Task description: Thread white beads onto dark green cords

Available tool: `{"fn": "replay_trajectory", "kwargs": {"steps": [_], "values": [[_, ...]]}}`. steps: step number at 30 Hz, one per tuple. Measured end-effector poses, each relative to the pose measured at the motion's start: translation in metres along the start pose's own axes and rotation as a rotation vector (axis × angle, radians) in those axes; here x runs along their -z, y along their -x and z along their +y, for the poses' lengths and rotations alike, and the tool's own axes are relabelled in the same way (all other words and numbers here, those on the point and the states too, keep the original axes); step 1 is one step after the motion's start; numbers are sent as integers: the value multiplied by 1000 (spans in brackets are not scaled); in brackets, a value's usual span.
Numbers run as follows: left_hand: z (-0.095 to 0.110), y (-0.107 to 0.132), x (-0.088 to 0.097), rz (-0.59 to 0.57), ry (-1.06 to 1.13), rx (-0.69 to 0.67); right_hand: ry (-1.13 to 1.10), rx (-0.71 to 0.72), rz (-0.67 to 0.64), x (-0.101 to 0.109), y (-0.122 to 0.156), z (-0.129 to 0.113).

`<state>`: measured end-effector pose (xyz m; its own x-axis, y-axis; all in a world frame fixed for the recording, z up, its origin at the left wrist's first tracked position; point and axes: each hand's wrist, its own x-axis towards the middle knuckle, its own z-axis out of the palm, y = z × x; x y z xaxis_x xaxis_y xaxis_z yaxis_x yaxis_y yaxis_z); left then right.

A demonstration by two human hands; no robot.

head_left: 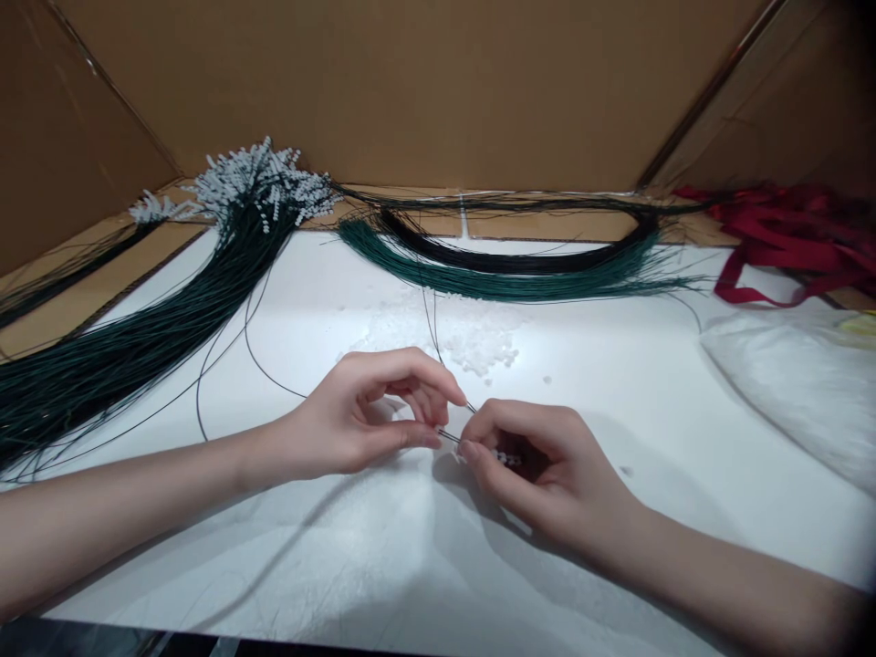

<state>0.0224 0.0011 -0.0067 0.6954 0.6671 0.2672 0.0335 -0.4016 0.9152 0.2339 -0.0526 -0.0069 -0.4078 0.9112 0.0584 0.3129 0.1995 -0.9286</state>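
Observation:
Thumb and forefinger of my right hand [547,452] pinch thin dark wire [450,436] with small white beads [505,457] showing beside the fingers. To its left, my left hand [387,406] has its thumb and a bent finger closed at the wire's other side, while its forefinger reaches out above. A dark strand [432,324] rises from behind the left fingers toward the back. Beyond both hands lies a loose scatter of white beads [472,342] on the white board [328,566].
At left, a thick bundle of dark green wires [198,292] ends in white bead clusters [256,182]. Green wires [479,281] and black wires [506,260] curve along the back. Red ribbon [759,260] and a clear plastic bag [800,383] lie right. Cardboard walls [411,91] surround the board.

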Motion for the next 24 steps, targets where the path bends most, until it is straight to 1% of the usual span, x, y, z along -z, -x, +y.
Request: {"fn": "replay_trajectory", "kwargs": {"steps": [7, 24], "values": [[2, 0, 0, 2, -17, 19, -13, 1, 1, 0, 0, 0], [1, 0, 0, -8, -6, 14, -2, -5, -2, 0, 2, 1]]}}
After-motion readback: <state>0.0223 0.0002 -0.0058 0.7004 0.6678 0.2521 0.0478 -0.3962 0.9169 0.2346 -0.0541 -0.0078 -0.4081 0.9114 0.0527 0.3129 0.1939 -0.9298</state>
